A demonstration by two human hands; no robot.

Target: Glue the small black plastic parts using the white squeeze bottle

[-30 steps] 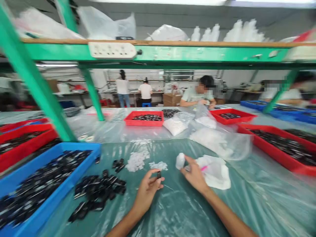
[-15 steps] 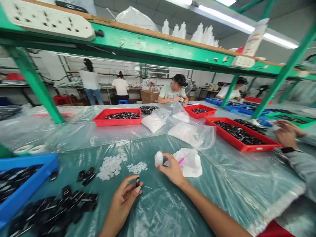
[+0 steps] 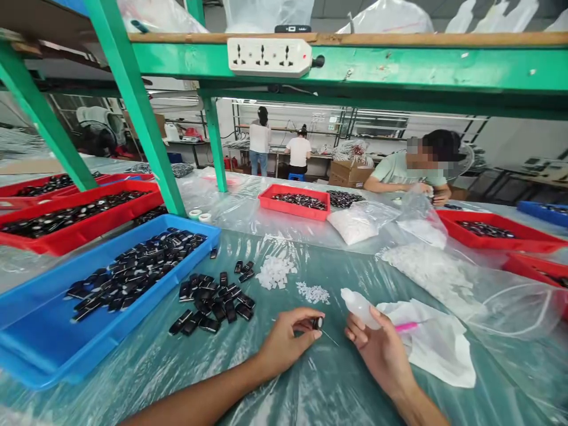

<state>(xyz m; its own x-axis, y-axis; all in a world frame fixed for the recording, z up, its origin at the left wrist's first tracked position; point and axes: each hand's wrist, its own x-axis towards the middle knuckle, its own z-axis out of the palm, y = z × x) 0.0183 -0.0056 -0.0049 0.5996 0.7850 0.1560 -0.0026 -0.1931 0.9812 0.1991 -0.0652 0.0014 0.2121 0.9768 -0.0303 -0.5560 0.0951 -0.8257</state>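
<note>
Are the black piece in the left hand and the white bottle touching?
Apart. In the head view, green table covering shows between the black piece and the bottle.

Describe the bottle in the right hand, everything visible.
The bottle is whitish and translucent, plastic by its look, with a rounded body that steps in to a narrower end. No label shows on the visible side; whether it holds anything cannot be told. The right hand grips it, thumb and fingers hiding its lower part. It is tilted, narrow end toward the upper left of the picture, in front of the green table covering and left of a white sheet.
</note>
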